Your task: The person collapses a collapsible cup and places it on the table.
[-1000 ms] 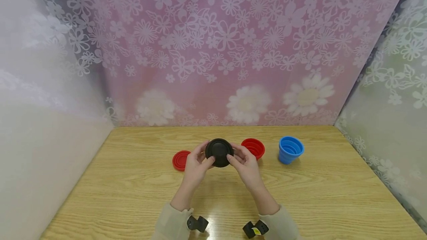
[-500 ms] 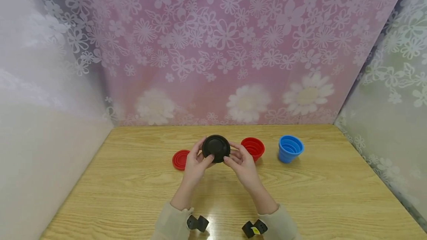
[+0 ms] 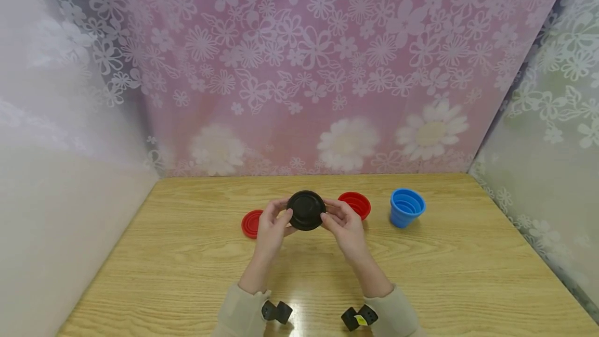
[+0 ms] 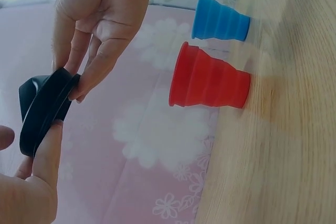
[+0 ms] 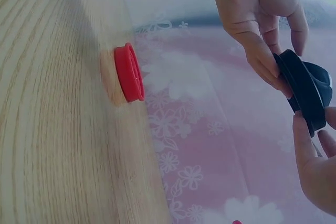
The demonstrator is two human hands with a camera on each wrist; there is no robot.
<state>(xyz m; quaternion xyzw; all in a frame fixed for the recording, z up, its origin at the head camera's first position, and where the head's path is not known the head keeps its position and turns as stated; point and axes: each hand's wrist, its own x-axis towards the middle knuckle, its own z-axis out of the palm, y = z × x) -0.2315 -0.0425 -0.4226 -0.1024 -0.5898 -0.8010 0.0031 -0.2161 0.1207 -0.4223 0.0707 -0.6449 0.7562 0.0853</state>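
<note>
The left hand (image 3: 270,229) and the right hand (image 3: 347,229) pinch the black piece (image 3: 306,210) between them, one at each side of its rim, thumbs on the near face and other fingers behind. The gap between thumb and fingers is narrow, filled by the rim. The piece is up in the air, well apart from the bench (image 3: 449,280), its bulging side turned away from the wood in both wrist views.

The step in hand seems to be working this ringed, probably soft piece with both hands. To do it well, hold the two sides level and opposite each other, and let the thumbs press evenly; one thumb pushing harder would likely skew the rings, and a hard squeeze inward might bend the rim out of round. Shifting one hand's fingers at a time around the rim looks the safer way, as the other hand can bear the piece.

Counted: one black piece, in the fingers; one red disc (image 3: 250,223), flat beyond the left fingers and partly hidden by them; two upright cups, the red cup (image 3: 359,204) just beyond the right fingers and the blue cup (image 3: 406,209) farther to their right, touching neither hand.
</note>
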